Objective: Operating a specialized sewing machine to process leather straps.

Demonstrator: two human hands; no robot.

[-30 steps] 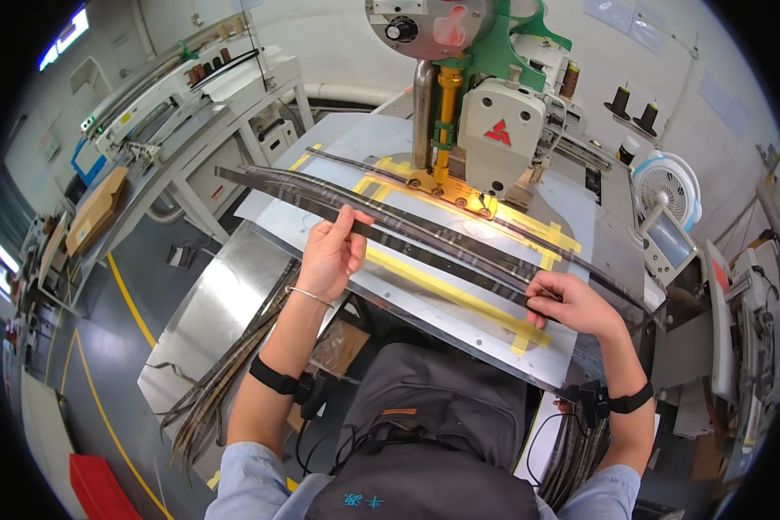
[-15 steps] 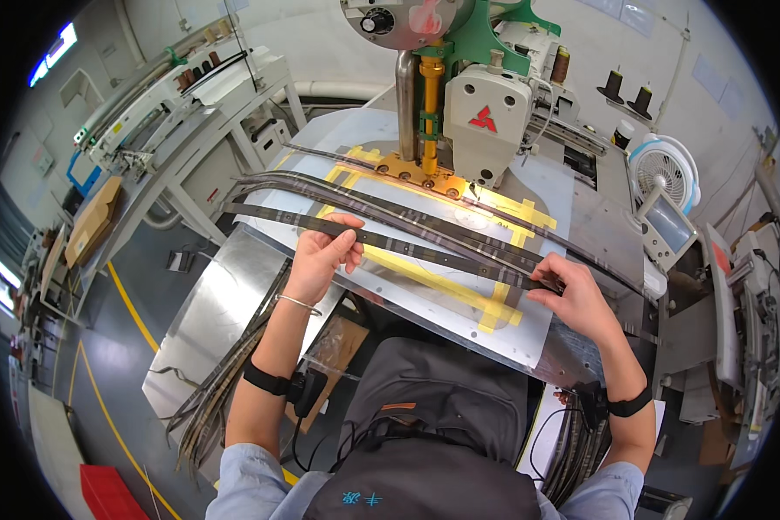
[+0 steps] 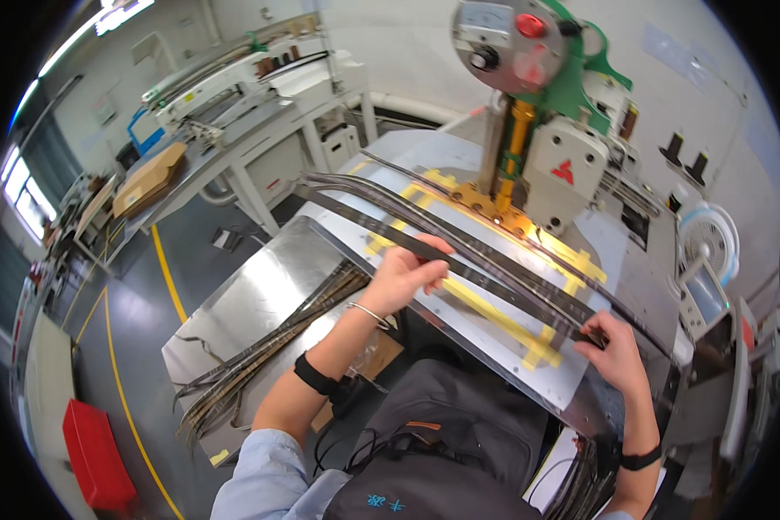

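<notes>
My left hand [image 3: 412, 269] grips a long dark striped strip [image 3: 497, 297] near its middle, thumb toward the near side. My right hand [image 3: 605, 347] pinches strips at their right end, fingertips on the dark material. More long strips [image 3: 468, 250] lie just behind, slanting across the white plate [image 3: 572, 381], which has yellow tape [image 3: 529, 340] marking a rectangle. At the plate's back stands a machine [image 3: 563, 173] with a brass foot bar [image 3: 468, 198] and a lit area, with another thin strip beneath it.
A steel side shelf [image 3: 225, 321] at lower left bears a bundle of strips [image 3: 269, 355]. Behind are another machine table [image 3: 225, 147] and cardboard [image 3: 147, 182]. A fan [image 3: 706, 238] and screen [image 3: 704, 295] are right; a red bin [image 3: 95, 455] is lower left.
The view has turned left, shifting the scene rightward. The front strip has separated from those behind and lies nearer me, held by my left hand.
</notes>
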